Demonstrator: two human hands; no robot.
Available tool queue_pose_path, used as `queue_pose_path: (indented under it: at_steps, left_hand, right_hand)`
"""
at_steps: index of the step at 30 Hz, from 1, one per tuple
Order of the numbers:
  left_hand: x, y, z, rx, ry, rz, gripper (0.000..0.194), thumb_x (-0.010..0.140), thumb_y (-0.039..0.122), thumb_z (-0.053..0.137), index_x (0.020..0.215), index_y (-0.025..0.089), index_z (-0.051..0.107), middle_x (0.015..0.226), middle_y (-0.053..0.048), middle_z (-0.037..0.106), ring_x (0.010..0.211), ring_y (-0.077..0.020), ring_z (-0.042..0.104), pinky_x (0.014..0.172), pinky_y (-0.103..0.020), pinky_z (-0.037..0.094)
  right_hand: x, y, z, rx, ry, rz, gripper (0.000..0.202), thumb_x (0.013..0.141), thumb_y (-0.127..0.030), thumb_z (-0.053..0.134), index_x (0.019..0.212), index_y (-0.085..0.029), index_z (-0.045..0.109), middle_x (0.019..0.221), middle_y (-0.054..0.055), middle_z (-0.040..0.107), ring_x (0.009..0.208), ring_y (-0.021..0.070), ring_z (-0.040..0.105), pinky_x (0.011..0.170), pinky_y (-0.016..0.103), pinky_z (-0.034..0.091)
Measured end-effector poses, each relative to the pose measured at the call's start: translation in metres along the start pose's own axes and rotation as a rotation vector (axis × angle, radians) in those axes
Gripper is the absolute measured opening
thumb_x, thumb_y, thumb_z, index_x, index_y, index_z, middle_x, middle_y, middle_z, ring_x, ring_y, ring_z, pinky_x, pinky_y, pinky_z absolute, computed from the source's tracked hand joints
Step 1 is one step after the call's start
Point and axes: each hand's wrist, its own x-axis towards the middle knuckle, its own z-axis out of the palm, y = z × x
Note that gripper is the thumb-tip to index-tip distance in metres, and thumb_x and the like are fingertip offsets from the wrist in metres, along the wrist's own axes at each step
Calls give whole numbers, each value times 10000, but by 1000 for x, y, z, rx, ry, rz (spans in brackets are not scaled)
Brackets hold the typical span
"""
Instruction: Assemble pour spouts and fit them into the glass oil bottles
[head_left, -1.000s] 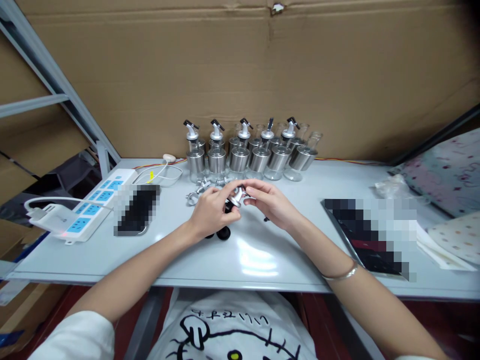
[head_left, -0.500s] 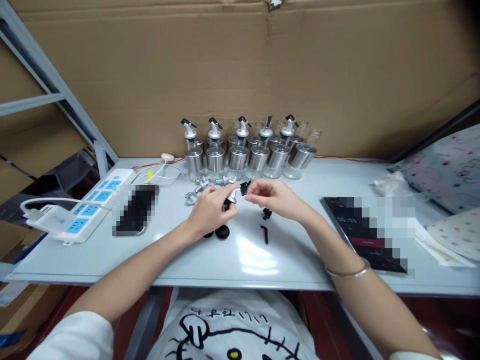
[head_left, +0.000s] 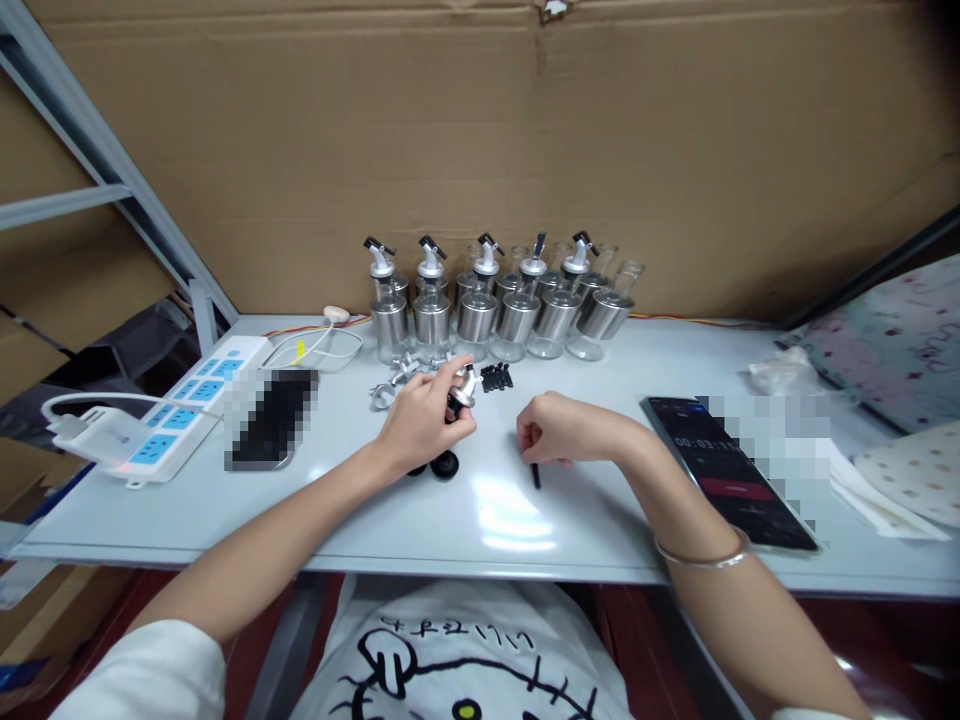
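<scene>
My left hand (head_left: pixel 420 425) is closed around a silver bottle pourer (head_left: pixel 463 395) with a dark lower part, its spout end up. Curled fingers of my right hand (head_left: pixel 559 428) point down at the table, and whatever lies in them is hidden. Just below those fingertips a thin black lever piece (head_left: pixel 536 477) shows in part. Small black pieces (head_left: pixel 496 377) lie in a row beyond the pourer. Silver pourer parts (head_left: pixel 382 396) lie behind my left hand, and a round black stopper (head_left: pixel 445 465) sits in front of it, with another partly covered.
Several glass bottles with steel sleeves (head_left: pixel 477 318) stand at the back, some topped with pourers. A power strip (head_left: pixel 202 400) and a phone (head_left: pixel 271 420) are on the left. Another phone (head_left: pixel 727 470) lies right, beside my forearm. A cardboard sheet (head_left: pixel 480 130) stands behind.
My right hand has moved down and slightly right, away from the pourer and the row of black pieces, to the table by the black lever. My left hand stays in place with the pourer.
</scene>
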Motion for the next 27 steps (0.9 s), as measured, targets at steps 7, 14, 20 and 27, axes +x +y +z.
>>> queue_pose_path:
  at_steps: [7,14,20,27]
  left_hand:
    - [-1,1,0,11,-16,52,542,698,129,517,1238,172,489,888,-6,710,812,-180,646,872,-314,465]
    - [0,1,-1,2,-72,87,543,707,148,503,1249,162,482,933,-25,701,792,-175,632,845,-318,470]
    - [-1,4,-2,-39,-180,140,557,720,163,494,1275,199,459,935,-10,698,761,-166,630,846,-326,464]
    - [-2,3,-2,-60,-149,125,637,726,151,515,1339,191,350,972,-9,702,734,-160,646,867,-327,459]
  right_hand:
    - [5,4,-5,96,270,-322,100,739,-226,596,718,-159,667,672,27,638,606,133,530,577,259,412]
    - [12,3,-2,436,513,-389,218,771,-374,626,756,-156,633,758,58,683,677,155,604,637,292,474]
    - [16,-3,0,706,661,-444,300,710,-442,708,741,-160,609,603,6,629,545,124,583,547,275,484]
    - [18,-2,3,799,641,-472,299,649,-413,781,812,-173,709,743,29,710,681,150,645,708,336,540]
